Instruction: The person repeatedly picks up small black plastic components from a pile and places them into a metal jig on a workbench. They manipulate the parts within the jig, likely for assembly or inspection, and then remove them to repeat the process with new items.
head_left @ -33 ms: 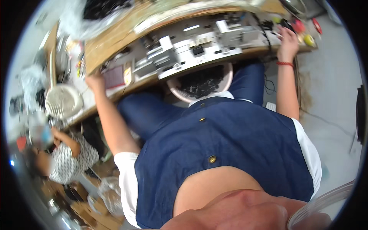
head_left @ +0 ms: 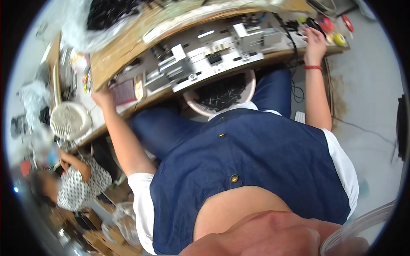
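Note:
My left hand (head_left: 103, 98) is at the left of the bench, against the lower corner of a brown cardboard sheet (head_left: 106, 68). Its fingers are mostly hidden, so a grip on the cardboard cannot be made out. Just right of it lies a flat dark red pad (head_left: 124, 92). My right hand (head_left: 315, 42), with a red band at the wrist, is over the far right end of the bench. Its fingers are curled together near a small whitish bit; what they hold is too small to name. A metal fixture (head_left: 218, 64) with white and grey blocks stands between my hands.
A pink basket (head_left: 253, 87) of small black parts sits between my legs, under the bench edge. A white fan (head_left: 70, 119) lies left. A clear bag of black parts (head_left: 113, 15) rests at the back. Yellow and red round items (head_left: 339, 39) are right. Another person (head_left: 83, 183) sits lower left.
The view has shifted slightly, so the bench and fixture appear a little further left. Both hands stay at about the same places on the bench.

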The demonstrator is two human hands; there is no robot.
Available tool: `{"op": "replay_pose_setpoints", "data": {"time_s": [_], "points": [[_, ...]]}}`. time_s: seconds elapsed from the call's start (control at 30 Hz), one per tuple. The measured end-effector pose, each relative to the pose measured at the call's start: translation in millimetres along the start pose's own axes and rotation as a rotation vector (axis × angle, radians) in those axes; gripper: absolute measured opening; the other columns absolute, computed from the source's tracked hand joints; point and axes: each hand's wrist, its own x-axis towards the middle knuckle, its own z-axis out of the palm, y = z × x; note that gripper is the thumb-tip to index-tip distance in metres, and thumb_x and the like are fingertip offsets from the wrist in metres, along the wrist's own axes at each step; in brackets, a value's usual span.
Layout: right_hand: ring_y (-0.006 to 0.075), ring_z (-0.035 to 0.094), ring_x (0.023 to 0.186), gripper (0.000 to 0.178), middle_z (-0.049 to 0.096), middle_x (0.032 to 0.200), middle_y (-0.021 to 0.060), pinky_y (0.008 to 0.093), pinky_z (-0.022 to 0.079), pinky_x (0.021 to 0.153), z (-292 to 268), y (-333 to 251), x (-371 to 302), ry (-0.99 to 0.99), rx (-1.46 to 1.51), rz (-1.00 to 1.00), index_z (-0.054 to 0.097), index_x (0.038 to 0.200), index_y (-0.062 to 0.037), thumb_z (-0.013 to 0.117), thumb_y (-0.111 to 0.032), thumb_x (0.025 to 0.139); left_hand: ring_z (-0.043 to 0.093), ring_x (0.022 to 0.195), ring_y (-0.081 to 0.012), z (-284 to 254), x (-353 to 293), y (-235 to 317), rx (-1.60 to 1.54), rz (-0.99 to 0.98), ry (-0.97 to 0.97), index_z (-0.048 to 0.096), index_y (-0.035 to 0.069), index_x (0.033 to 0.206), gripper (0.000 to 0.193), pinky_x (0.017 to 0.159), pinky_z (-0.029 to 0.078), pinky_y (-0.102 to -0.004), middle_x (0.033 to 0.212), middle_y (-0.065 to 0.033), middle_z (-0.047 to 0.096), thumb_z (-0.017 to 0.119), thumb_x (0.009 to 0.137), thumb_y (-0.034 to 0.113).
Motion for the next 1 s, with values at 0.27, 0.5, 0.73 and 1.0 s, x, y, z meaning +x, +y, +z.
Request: {"op": "replay_pose_setpoints", "data": {"time_s": [0.27,0.5,0.73,1.0], "points": [[0.0137,0.054,0.08,0.021,0.065,0.102,0.0022,0.027,0.046,0.072,4.5,-20.1,-3.2,0.165,-0.449,-0.461,0.074,0.113,-0.0085,0.074,-0.019,0.094,0.061,0.098,-0.0174,-43.6,-20.6,106.3,-0.435,-0.288,0.861,0.067,-0.001,0.122,0.024,0.088,0.049,-0.0317,0.119,-0.01,0.069,0.058,0.1,0.001],[0.0224,0.064,0.095,0.019,0.069,0.103,0.0079,0.0339,0.049,0.086,175.7,-148.0,2.1,-0.55,-0.303,-0.943,0.071,0.113,-0.0044,0.068,-0.013,0.097,0.064,0.109,-0.0172,-62.0,34.6,300.7,-0.648,0.429,0.045,0.071,0.009,0.121,0.029,0.09,0.052,-0.0296,0.122,-0.0062,0.07,0.063,0.095,-0.002],[0.0379,0.061,0.099,0.014,0.062,0.104,0.0162,0.0478,0.05,0.089,272.3,-147.4,26.7,-0.882,-0.622,-0.929,0.068,0.102,-0.0065,0.066,-0.015,0.091,0.065,0.11,-0.0341,11.3,86.1,367.8,-0.086,0.862,-0.297,0.068,0.007,0.11,0.024,0.095,0.053,-0.0437,0.112,-0.0135,0.071,0.061,0.087,0.008],[0.0328,0.059,0.098,0.004,0.059,0.097,0.0135,0.0461,0.044,0.09,239.6,-153.5,26.8,-0.724,-0.816,-1.105,0.067,0.087,-0.0086,0.068,-0.012,0.085,0.073,0.095,-0.0272,-7.9,75.7,328.3,-0.015,0.615,-0.287,0.073,0.009,0.11,0.016,0.086,0.058,-0.0376,0.114,-0.0082,0.075,0.067,0.095,0.01]]}}
